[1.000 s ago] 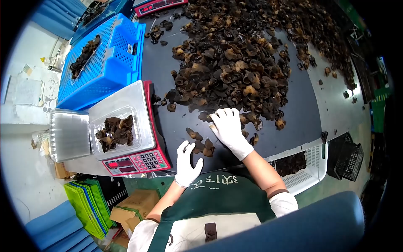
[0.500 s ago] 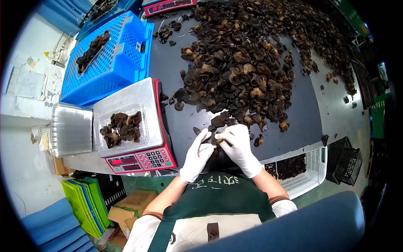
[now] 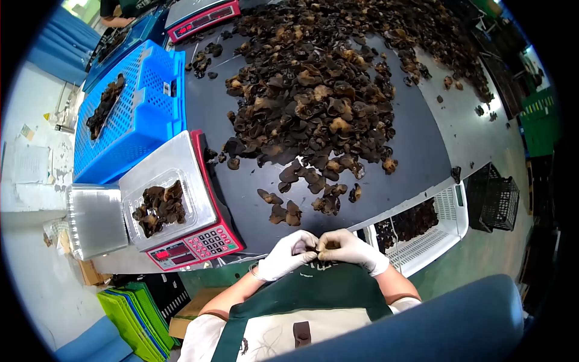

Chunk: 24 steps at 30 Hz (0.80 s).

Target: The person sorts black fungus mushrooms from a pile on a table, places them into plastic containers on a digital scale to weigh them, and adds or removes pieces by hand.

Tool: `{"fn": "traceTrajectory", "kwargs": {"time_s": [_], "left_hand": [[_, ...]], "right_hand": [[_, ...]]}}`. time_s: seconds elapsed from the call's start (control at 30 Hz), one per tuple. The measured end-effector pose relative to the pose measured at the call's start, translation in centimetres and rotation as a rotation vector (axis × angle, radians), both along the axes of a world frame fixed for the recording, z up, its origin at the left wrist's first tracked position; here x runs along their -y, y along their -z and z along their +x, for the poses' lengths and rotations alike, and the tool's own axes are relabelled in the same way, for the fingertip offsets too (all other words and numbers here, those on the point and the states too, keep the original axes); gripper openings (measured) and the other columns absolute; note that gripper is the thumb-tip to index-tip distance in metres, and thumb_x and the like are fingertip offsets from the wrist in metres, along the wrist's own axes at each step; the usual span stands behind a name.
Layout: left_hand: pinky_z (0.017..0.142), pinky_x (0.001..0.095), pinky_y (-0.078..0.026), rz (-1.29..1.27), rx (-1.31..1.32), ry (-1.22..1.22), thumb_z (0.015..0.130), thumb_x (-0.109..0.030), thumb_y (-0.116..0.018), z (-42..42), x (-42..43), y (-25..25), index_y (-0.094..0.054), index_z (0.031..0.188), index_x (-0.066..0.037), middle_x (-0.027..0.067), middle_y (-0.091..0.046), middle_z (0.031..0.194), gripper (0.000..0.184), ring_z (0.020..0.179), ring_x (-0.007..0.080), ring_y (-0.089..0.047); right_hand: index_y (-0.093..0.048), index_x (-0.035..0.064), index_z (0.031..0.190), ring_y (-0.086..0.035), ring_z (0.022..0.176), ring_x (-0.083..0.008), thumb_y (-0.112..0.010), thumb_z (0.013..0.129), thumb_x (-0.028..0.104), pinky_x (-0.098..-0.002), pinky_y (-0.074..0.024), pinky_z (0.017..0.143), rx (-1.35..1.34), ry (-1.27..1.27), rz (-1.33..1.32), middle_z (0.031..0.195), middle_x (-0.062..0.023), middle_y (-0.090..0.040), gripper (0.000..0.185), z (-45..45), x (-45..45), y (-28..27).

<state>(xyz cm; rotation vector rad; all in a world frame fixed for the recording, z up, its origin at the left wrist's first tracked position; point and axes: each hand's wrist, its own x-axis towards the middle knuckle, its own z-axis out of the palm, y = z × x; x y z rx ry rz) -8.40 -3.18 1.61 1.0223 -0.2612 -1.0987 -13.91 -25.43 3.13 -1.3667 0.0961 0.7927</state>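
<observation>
My left hand (image 3: 287,256) and my right hand (image 3: 353,250), both in white gloves, meet close to my apron at the table's front edge. Their fingertips pinch a small dark piece of wood ear mushroom (image 3: 313,248), mostly hidden by the fingers. Just beyond them, several loose wood ears (image 3: 286,213) lie on the dark table mat (image 3: 241,199). Behind these spreads a large heap of brown-black wood ears (image 3: 319,102). To the left, a clear plastic tray (image 3: 188,218) with some wood ears in it rests on a red digital scale (image 3: 212,242).
Left of the scale stands a stack of clear trays (image 3: 96,220). An upturned blue crate (image 3: 136,114) carries another filled tray. A second scale (image 3: 202,21) sits at the back. Below the table's right edge is a white basket (image 3: 449,208) holding wood ears. A co-worker's arm (image 3: 117,22) shows far left.
Both hands have drawn back from the mat toward my apron, pinching the small piece. My view has shifted, and a co-worker's arm now shows at the top left.
</observation>
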Motion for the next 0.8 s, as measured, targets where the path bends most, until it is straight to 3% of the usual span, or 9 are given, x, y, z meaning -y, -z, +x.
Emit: {"fn": "traceTrajectory", "kwargs": {"time_s": [0.17, 0.3, 0.37, 0.43, 0.5, 0.57, 0.63, 0.7, 0.8], "left_hand": [[0.081, 0.0257, -0.049, 0.078, 0.11, 0.184, 0.091, -0.003, -0.068, 0.3, 2.0, -0.5, -0.052, 0.104, -0.002, 0.0067, -0.056, 0.114, 0.021, 0.092, 0.0088, -0.054], [0.075, 0.0296, -0.05, 0.1, 0.53, 0.223, 0.084, -0.004, -0.072, 1.7, 3.9, -1.9, -0.057, 0.102, -0.003, 0.0074, -0.057, 0.1, 0.023, 0.084, 0.0154, -0.058], [0.073, 0.0306, -0.049, 0.242, 0.866, 0.148, 0.082, -0.004, -0.071, 3.3, 3.6, -2.6, -0.057, 0.101, -0.003, 0.0081, -0.057, 0.099, 0.023, 0.081, 0.0176, -0.057], [0.077, 0.0346, -0.049, 0.304, 1.129, -0.049, 0.077, -0.003, -0.067, 5.1, 3.1, -1.7, -0.058, 0.101, -0.005, 0.0107, -0.057, 0.099, 0.025, 0.084, 0.0274, -0.057], [0.086, 0.0388, -0.046, 0.496, 1.307, -0.002, 0.075, -0.005, -0.066, 6.9, 2.5, -1.9, -0.06, 0.104, -0.006, 0.0123, -0.056, 0.102, 0.03, 0.094, 0.0325, -0.055], [0.092, 0.0417, -0.043, 0.618, 1.388, 0.071, 0.074, -0.008, -0.065, 7.7, 3.0, -2.8, -0.06, 0.107, -0.008, 0.0132, -0.055, 0.106, 0.033, 0.101, 0.0338, -0.052], [0.088, 0.0414, -0.044, 0.584, 1.539, 0.016, 0.073, -0.011, -0.069, 8.8, 4.7, -2.1, -0.061, 0.108, -0.008, 0.0125, -0.054, 0.105, 0.036, 0.1, 0.0326, -0.052], [0.086, 0.0416, -0.044, 0.605, 1.635, 0.012, 0.072, -0.011, -0.073, 9.8, 6.7, 0.1, -0.063, 0.109, -0.008, 0.0114, -0.054, 0.105, 0.039, 0.1, 0.0312, -0.051], [0.082, 0.0408, -0.044, 0.624, 1.783, 0.055, 0.066, -0.012, -0.077, 10.5, 8.9, 1.9, -0.064, 0.106, -0.009, 0.0104, -0.054, 0.104, 0.042, 0.098, 0.0309, -0.052]], "right_hand": [[-0.068, 0.0012, 0.088, -0.061, 0.083, -0.0081, -0.075, 0.083, 0.009, -0.0238, -0.0488, 0.079, -0.07, 0.215, 0.057, 0.085, -0.0009, -0.068, 0.011, -2.7, 1.8, 0.3], [-0.068, 0.0003, 0.085, -0.063, 0.08, -0.0112, -0.069, 0.081, 0.005, -0.0241, -0.0495, 0.075, 0.078, 0.366, -0.143, 0.081, -0.0028, -0.068, 0.006, -4.6, 5.6, -0.1], [-0.068, -0.0007, 0.084, -0.062, 0.077, -0.0119, -0.07, 0.08, 0.008, -0.0243, -0.0494, 0.073, 0.086, 0.633, -0.193, 0.078, -0.003, -0.067, 0.009, -6.1, 8.8, -1.5], [-0.069, -0.0009, 0.084, -0.066, 0.072, -0.0178, -0.068, 0.083, 0.015, -0.0297, -0.0522, 0.071, 0.039, 0.711, -0.438, 0.077, -0.01, -0.069, 0.016, -8.7, 14.2, 0.9], [-0.07, -0.0013, 0.09, -0.069, 0.074, -0.028, -0.063, 0.089, 0.024, -0.0378, -0.0543, 0.071, 0.309, 0.382, -1.411, 0.079, -0.0193, -0.069, 0.026, -10.5, 16.8, 1.9], [-0.069, -0.0025, 0.109, -0.067, 0.091, -0.0362, -0.058, 0.092, 0.032, -0.0446, -0.0524, 0.081, -0.223, 0.145, -1.654, 0.093, -0.0244, -0.069, 0.041, -10.1, 18.3, 1.4], [-0.067, -0.0038, 0.113, -0.068, 0.09, -0.0347, -0.06, 0.091, 0.03, -0.0409, -0.0535, 0.082, 0.154, 0.421, -1.51, 0.097, -0.023, -0.07, 0.041, -9.5, 17.8, 1.5], [-0.068, -0.0041, 0.109, -0.069, 0.087, -0.0356, -0.064, 0.088, 0.026, -0.0413, -0.0538, 0.078, 0.286, 0.51, -1.288, 0.092, -0.0206, -0.071, 0.037, -7.0, 15.8, 0.1], [-0.068, -0.0053, 0.108, -0.068, 0.084, -0.0345, -0.065, 0.085, 0.021, -0.0402, -0.0529, 0.077, 0.401, 0.45, -1.159, 0.088, -0.019, -0.07, 0.035, -5.1, 14.2, 0.5]]}}
